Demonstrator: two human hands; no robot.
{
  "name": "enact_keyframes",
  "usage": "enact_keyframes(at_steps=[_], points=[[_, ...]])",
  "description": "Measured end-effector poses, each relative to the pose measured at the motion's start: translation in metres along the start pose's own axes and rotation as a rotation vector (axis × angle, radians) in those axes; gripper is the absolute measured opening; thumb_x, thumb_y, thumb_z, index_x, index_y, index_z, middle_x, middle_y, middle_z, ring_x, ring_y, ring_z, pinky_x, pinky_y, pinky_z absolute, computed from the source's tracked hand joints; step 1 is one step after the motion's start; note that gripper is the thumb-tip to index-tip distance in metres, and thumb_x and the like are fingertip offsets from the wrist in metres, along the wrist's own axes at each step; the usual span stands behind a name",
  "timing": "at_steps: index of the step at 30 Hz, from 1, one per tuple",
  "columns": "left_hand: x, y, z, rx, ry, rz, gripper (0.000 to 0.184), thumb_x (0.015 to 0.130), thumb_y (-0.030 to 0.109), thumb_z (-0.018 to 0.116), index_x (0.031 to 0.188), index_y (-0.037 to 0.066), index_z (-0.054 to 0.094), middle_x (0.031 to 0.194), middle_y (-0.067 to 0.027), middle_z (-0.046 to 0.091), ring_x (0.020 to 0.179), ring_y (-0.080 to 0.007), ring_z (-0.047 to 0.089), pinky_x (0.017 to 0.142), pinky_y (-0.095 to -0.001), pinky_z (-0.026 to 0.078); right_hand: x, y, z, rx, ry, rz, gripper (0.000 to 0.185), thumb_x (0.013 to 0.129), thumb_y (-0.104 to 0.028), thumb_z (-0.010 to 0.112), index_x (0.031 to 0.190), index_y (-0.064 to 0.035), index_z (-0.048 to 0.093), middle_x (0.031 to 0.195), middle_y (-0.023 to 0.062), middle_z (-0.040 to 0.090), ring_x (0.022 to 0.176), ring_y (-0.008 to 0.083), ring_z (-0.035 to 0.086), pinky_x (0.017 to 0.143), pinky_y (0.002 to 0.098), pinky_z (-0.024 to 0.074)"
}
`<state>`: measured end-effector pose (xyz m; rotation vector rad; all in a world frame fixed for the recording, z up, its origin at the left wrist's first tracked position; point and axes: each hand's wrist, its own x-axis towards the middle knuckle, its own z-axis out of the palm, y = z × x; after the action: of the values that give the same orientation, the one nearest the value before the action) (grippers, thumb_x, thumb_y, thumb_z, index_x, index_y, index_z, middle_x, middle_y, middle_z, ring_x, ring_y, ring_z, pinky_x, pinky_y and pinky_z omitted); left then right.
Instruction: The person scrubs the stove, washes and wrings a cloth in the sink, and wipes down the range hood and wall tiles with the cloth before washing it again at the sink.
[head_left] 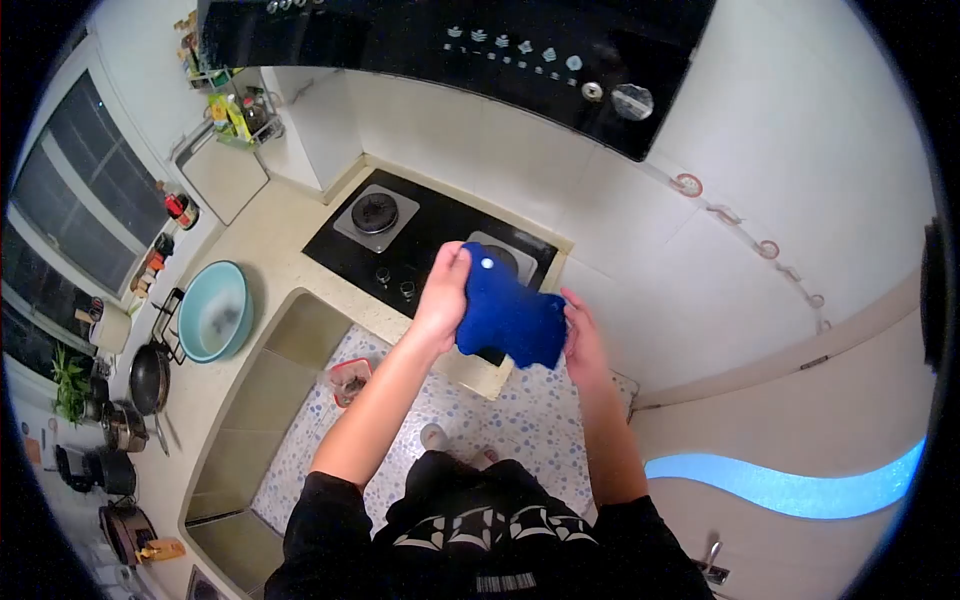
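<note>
A dark blue, soft-looking animal-shaped pad (515, 315) with a white dot near its top left corner is held up in front of me, above the near edge of the black gas stove (345, 240). My left hand (442, 300) is closed on its left edge, with the thumb over the front. At the opposite edge, my right hand (582, 342) grips the pad, its fingers partly hidden behind it. The pad covers part of the right burner (500, 258). The left burner (375, 215) shows fully.
A light blue basin (215, 312) stands on the left counter, near a frying pan (149, 380) and several pots. Below, a red-rimmed container (350, 380) sits on the patterned floor (520, 420). The black range hood (500, 60) hangs overhead.
</note>
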<state>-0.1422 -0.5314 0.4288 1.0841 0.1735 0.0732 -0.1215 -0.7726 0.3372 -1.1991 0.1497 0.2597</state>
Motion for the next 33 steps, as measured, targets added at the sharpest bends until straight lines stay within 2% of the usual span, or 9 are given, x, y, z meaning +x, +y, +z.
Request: enact_keyframes(at_steps=[5,9,13,15,18,21,25,26,33], points=[[0.01,0.003,-0.012,0.622,-0.278,0.199,0.016,0.109,0.022,0.051,0.114,0.009,0.059,0.096,0.0014,0.062,0.091,-0.0079,0.056,0.082,-0.0264,0.049,-0.006,-0.01,0.062,-0.538,-0.466,-0.498,0.075,0.094,-0.016,0.074,0.156,-0.0019,0.035,0.157,0.0152,0.043,0.144,0.023,0.039,0.12,0.0394,0.0303],[0.023,0.017,-0.036,0.675,-0.319,0.06,0.017,0.108,0.021,0.053,0.112,0.007,0.062,0.096,-0.0008,0.064,0.089,-0.0091,0.057,0.08,-0.0274,0.051,0.01,-0.003,0.077,-0.437,-0.942,-0.015,0.05,0.094,-0.011,0.074,0.139,-0.0001,0.054,0.132,0.0063,0.063,0.12,0.016,0.059,0.107,0.0348,0.0465],[0.025,0.021,-0.072,-0.048,-0.185,-0.29,0.039,0.105,0.038,0.055,0.134,0.012,0.061,0.114,-0.0112,0.069,0.105,-0.0195,0.068,0.092,-0.0343,0.057,-0.007,-0.009,0.09,-0.307,-0.691,-0.017,0.031,0.1,-0.015,0.066,0.129,-0.0023,0.062,0.118,0.0037,0.069,0.105,0.0138,0.064,0.097,0.0326,0.0514],[0.017,-0.017,-0.094,-0.117,-0.176,-0.366,0.08,0.098,0.072,0.044,0.149,0.01,0.049,0.132,-0.016,0.065,0.116,-0.0266,0.066,0.1,-0.0419,0.054,-0.008,-0.012,0.097,-0.237,-0.608,0.009,0.029,0.102,-0.015,0.063,0.129,-0.0035,0.061,0.119,0.0032,0.067,0.107,0.0134,0.063,0.097,0.0321,0.0505],[-0.011,-0.056,-0.095,-0.28,-0.243,-0.572,0.098,0.093,0.084,0.031,0.158,0.01,0.036,0.151,-0.0089,0.054,0.131,-0.0246,0.058,0.114,-0.0429,0.041,-0.002,-0.02,0.096,-0.096,-0.58,0.126,0.032,0.101,-0.011,0.063,0.131,-0.005,0.056,0.123,0.0035,0.064,0.115,0.0144,0.06,0.101,0.033,0.0487],[-0.017,-0.074,-0.087,-0.445,-0.346,-0.41,0.102,0.094,0.084,0.027,0.162,0.009,0.026,0.157,-0.0097,0.047,0.133,-0.0263,0.056,0.117,-0.0442,0.038,0.0,-0.03,0.088,-0.084,-0.636,0.082,0.037,0.098,-0.006,0.064,0.134,-0.005,0.054,0.124,0.005,0.064,0.117,0.0163,0.06,0.103,0.0346,0.0486],[-0.017,-0.052,-0.07,-0.03,-0.172,-0.169,0.075,0.105,0.038,0.059,0.165,0.018,0.019,0.142,-0.0125,0.059,0.12,-0.0203,0.063,0.103,-0.0372,0.05,0.012,-0.028,0.073,-0.233,-0.483,0.038,0.045,0.093,0.0,0.068,0.135,-0.0043,0.054,0.125,0.0069,0.065,0.117,0.0178,0.061,0.102,0.0363,0.05],[-0.018,-0.042,-0.064,0.049,-0.111,-0.191,0.083,0.097,0.006,0.069,0.164,0.021,0.022,0.124,-0.0116,0.068,0.104,-0.015,0.067,0.092,-0.0304,0.054,0.016,-0.027,0.069,-0.298,-0.448,0.004,0.043,0.092,0.001,0.068,0.133,-0.0038,0.056,0.122,0.0066,0.067,0.112,0.0172,0.063,0.1,0.0352,0.0515],[-0.009,-0.035,-0.066,-0.091,-0.193,-0.066,0.079,0.091,-0.009,0.069,0.159,0.014,0.036,0.111,-0.0084,0.073,0.098,-0.0133,0.068,0.091,-0.0293,0.055,0.022,-0.044,0.047,-0.446,-0.386,-0.012,0.034,0.088,0.001,0.072,0.122,-0.0008,0.065,0.107,0.0059,0.073,0.096,0.0168,0.069,0.09,0.0337,0.0558]])
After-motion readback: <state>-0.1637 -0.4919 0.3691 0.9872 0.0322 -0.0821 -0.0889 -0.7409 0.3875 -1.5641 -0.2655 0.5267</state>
